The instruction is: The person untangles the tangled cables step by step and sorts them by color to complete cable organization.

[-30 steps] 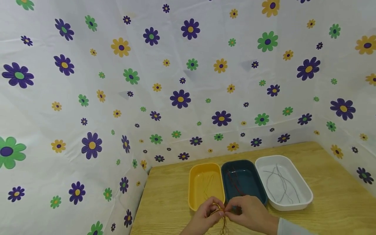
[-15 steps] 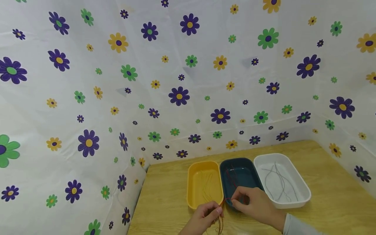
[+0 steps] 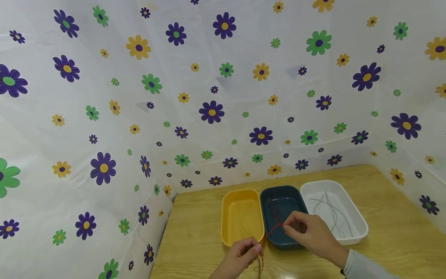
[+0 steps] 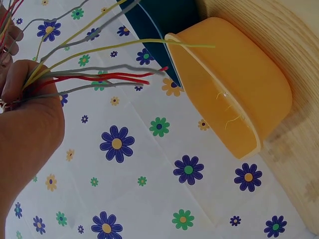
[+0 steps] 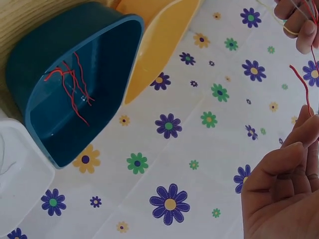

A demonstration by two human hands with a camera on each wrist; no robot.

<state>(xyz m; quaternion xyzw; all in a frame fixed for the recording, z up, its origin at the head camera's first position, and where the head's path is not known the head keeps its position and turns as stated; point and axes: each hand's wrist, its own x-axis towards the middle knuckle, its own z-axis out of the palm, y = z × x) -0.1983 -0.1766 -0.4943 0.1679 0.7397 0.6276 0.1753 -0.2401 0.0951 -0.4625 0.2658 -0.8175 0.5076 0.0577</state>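
Observation:
My left hand [image 3: 240, 255] grips a bundle of thin strings [image 4: 119, 76], red, yellow and grey, at the front of the yellow tray [image 3: 223, 221]. Loose ends hang below the fingers in the head view. Thumb and fingertips of my right hand [image 3: 310, 234] pinch a red string [image 3: 273, 228], which stretches across to the left hand. One end of this red string sticks out past the right fingertips in the right wrist view. That hand is over the front of the dark blue tray [image 3: 283, 189], where several red strings [image 5: 72, 92] lie.
A white tray [image 3: 362, 221] with several grey strings [image 3: 333, 211] stands right of the blue one. Yellow strings [image 3: 244, 221] lie in the yellow tray. The trays stand side by side on a wooden table [image 3: 198, 217], with flower-printed sheeting [image 3: 237, 97] behind and at both sides.
My right hand has moved right and away from the left hand, drawing the red string out from the bundle. The left hand stays nearly in place, still gripping the strings.

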